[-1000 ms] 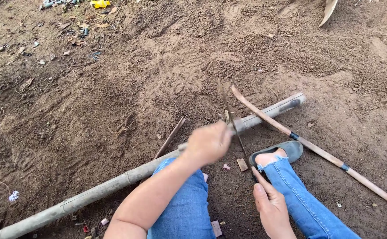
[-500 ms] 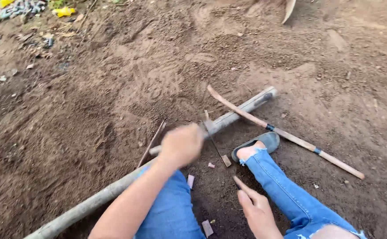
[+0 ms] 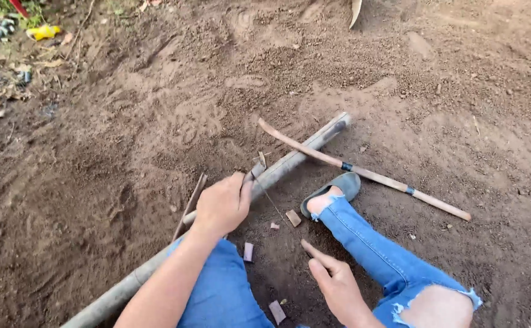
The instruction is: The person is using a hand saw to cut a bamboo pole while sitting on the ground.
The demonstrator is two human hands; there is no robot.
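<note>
Fingers of the left hand (image 3: 221, 205) are closed around a small blade (image 3: 254, 171) at centre frame, its tip against the long pole (image 3: 289, 161) that runs from lower left up to centre right. Fingers of the right hand (image 3: 337, 284) are loose and half open at lower centre, holding nothing, index pointing up-left toward the pole.

The pole lies on bare dirt (image 3: 125, 121), pinned only by the person's knees; a sandal (image 3: 332, 188) sits just beside it.

Risks:
- Pole is round and unclamped. Could roll under cutting force, and the blade would skid.
- Blade path seems to run toward the sandalled foot and the jeans (image 3: 374, 255). A slip likely lands there.
- Right hand is near the cut line and not bracing anything. It may drift into the path.
- Thin stick (image 3: 368, 173) crosses over the pole's far end; it could snag or flick if the pole shifts.
- Wood chips (image 3: 293, 217) sit loose on the dirt near the foot, poor footing.
</note>
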